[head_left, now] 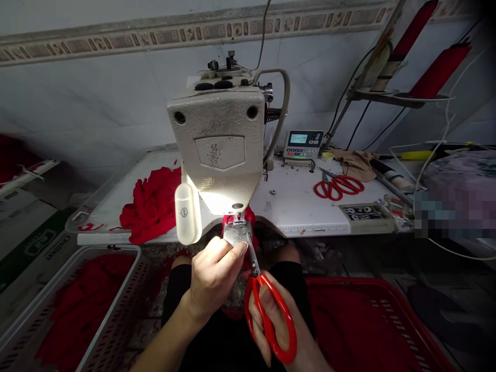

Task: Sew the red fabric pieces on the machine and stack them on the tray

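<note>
**Scissors at the needle plate, red cloth in the baskets**

From my remote seat I see two containers low in the frame. The grey perforated basket [116, 289] on my left holds a heap of red fabric; its near end is cut off by the picture's edge. The red basket [372, 320] on my right also seems to hold red cloth, but red on red in the shadow makes it hard to tell.

My left hand [213, 276] is closed, fingertips pinching at the metal plate [237, 232] under the sewing machine [219, 150] head. My right hand [277, 323] is clenched through the handles of the red scissors [267, 305], whose blades point up at that plate, touching or just beside it. A scrap of red cloth [248, 214] peeks out around the plate; most of it is hidden by the machine and my fingers.

More red fabric [153, 204] lies heaped on the table [302, 206], with a second pair of red scissors [337, 186] well to the right. The far right is blurred out.
</note>
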Demonstrator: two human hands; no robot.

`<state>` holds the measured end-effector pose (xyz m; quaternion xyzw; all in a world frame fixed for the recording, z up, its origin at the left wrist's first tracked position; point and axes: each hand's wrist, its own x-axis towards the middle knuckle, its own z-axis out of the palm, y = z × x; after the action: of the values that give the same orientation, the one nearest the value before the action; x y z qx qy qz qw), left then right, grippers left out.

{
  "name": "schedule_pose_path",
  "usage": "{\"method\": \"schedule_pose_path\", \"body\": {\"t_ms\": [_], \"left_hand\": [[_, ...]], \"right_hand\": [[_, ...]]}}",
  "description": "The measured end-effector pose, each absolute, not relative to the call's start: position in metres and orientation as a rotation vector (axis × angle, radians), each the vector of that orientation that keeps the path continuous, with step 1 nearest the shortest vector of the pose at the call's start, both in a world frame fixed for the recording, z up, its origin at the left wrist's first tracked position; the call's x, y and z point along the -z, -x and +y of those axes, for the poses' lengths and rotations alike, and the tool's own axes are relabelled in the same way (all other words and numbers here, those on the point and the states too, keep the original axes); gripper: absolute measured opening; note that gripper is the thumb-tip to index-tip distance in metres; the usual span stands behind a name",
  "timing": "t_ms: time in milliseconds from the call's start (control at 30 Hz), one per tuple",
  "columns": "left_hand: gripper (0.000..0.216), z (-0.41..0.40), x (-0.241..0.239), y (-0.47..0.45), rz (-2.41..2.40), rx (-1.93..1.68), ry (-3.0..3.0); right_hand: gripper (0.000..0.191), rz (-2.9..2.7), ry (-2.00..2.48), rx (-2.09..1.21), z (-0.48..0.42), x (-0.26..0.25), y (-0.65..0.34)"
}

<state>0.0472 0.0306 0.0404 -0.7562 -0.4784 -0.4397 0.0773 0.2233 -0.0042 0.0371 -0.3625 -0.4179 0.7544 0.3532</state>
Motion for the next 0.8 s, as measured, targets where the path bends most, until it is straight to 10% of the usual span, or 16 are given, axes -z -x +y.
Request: {"method": "schedule_pose_path", "body": {"t_ms": [300,533,800], "left_hand": [[0.019,0.031,-0.045,-0.054,-1.525,1.234,2.053],[0.01,0.039,-0.059,-0.06,-1.554,0.892,1.828],[0.009,0.041,-0.057,-0.064,-1.583,0.837,1.761]], "right_hand": [[0.063,-1.294,1.217,-1.479,0.069,0.004,-0.266],[0.041,-2.256,1.886,-0.114,0.188,-0.003,-0.334],[0.038,-2.264,1.899,0.101,0.236,-0.007,-0.351]]}}
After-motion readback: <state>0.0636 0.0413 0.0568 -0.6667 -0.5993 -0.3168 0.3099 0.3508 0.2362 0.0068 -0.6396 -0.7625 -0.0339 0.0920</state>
